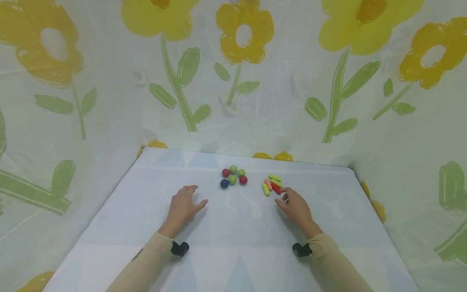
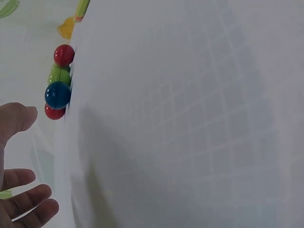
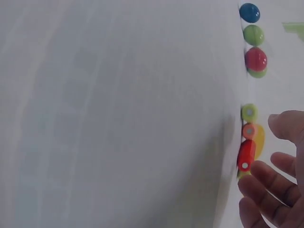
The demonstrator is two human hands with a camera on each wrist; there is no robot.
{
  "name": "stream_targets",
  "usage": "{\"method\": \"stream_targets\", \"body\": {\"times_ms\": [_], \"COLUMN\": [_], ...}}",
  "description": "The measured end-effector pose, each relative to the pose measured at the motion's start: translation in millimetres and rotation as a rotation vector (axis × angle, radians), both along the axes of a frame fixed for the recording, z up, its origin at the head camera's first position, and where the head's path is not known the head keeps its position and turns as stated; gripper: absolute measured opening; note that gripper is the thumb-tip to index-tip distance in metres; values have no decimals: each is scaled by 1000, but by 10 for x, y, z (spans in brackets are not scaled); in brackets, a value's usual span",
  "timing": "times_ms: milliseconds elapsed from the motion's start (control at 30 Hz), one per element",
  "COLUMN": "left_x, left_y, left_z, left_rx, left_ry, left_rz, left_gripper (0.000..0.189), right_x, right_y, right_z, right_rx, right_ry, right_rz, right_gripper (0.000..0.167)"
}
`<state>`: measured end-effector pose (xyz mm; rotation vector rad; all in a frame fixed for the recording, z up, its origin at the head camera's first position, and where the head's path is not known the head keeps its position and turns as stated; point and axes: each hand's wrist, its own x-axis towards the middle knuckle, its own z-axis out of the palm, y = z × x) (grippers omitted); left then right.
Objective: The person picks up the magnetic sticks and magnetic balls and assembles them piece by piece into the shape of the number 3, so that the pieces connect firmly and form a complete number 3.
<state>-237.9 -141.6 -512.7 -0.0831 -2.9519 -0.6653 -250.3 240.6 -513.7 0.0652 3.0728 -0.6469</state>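
Observation:
My left hand hovers left of a cluster of small glossy balls, thumb and fingers spread with nothing between them. The cluster holds a blue ball, a red ball beside another red one, and several green balls. To their right lies a group of short rounded sticks: a red stick, an orange stick and several yellow-green sticks. My right hand is just right of and nearer than these, fingers loosely bent, fingertips close to the red stick and gripping nothing.
A pale patterned cloth covers the table. Behind and at both sides hangs a white curtain printed with yellow flowers. Each wrist carries a small black camera, the left camera and the right camera.

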Motion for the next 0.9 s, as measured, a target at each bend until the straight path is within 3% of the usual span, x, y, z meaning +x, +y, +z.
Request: {"method": "stream_targets", "body": {"times_ms": [267,900], "left_x": [68,172], "left_y": [103,263], "left_z": [-20,-161], "left_rx": [6,49], "left_ry": [32,57], "left_rz": [-37,-50], "left_gripper": [62,60], "right_x": [-21,-190], "right_y": [-133,-346], "right_z": [-18,-64], "right_rx": [-41,-118], "right_ry": [40,76], "right_rz": [12,-4], "right_gripper": [44,36]}}
